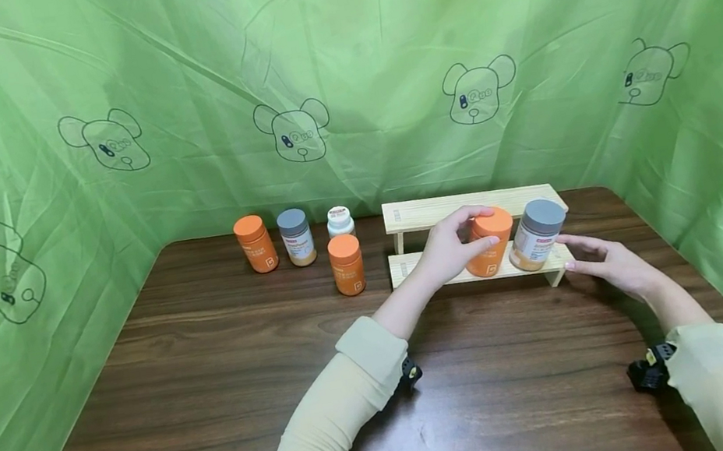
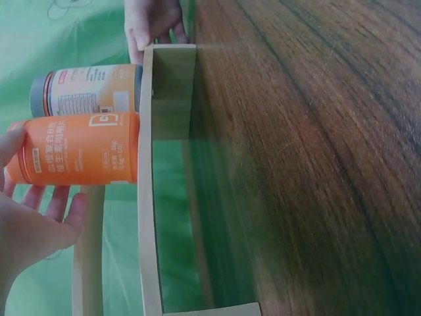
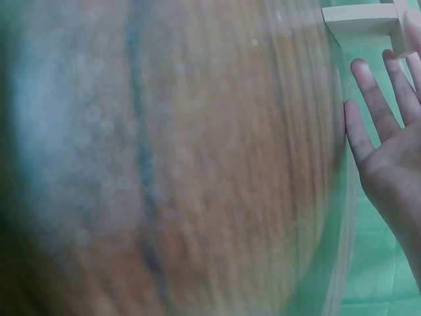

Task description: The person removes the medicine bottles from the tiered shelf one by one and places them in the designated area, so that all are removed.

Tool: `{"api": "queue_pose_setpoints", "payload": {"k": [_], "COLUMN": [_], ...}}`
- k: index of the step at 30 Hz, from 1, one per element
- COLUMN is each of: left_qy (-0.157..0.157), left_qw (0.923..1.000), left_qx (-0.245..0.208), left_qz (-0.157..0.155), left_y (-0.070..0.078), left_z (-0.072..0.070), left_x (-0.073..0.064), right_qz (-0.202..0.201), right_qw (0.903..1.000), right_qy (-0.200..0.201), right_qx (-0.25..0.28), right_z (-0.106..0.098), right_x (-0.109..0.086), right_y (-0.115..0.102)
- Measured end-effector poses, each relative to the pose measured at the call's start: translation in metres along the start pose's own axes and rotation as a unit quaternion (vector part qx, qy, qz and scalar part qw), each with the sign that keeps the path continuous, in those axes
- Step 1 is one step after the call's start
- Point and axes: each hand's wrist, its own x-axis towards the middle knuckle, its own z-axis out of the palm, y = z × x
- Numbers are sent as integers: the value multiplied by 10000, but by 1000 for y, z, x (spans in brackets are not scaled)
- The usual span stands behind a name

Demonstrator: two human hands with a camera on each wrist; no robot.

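Note:
On the lower step of a two-tier wooden rack (image 1: 404, 269), my left hand (image 1: 445, 251) holds an upright orange bottle (image 1: 494, 257), thumb in front and fingers round its far side. The left wrist view shows the bottle's base (image 2: 125, 155) right at the shelf board. Just to its right stands a jar with a grey lid (image 1: 535, 237), close beside the bottle. My right hand (image 1: 613, 268) is at the rack's right end, fingertips at the board's edge. Its fingers are spread and fairly straight in the right wrist view, with nothing gripped.
Left of the rack stand another orange bottle (image 1: 256, 245), a grey-lidded jar (image 1: 297, 239) and a small white-capped bottle (image 1: 339, 221), partly hidden behind a nearer orange bottle (image 1: 348, 267). A green curtain (image 1: 370, 58) surrounds the dark wooden table (image 1: 220, 406).

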Motion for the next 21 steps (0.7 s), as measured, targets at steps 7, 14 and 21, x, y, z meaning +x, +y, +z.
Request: {"api": "queue_pose_setpoints", "payload": {"k": [7,14,21], "left_qy": [97,159,170], "left_qw": [9998,9997,9997], "left_qx": [93,149,149], "left_qz": [124,50,-73], "left_y": [8,24,39], "left_z": [-4,-10,-18], "left_x": [-2,-6,-12], "right_qz": [-23,-87,-107], "right_qw": [9998,9998,9999], "right_qy": [44,82,92], "right_qx": [-192,-138,-90], "right_z": [0,1,1], "right_x": [-1,-1,-1], "right_y": [1,0,2]}}
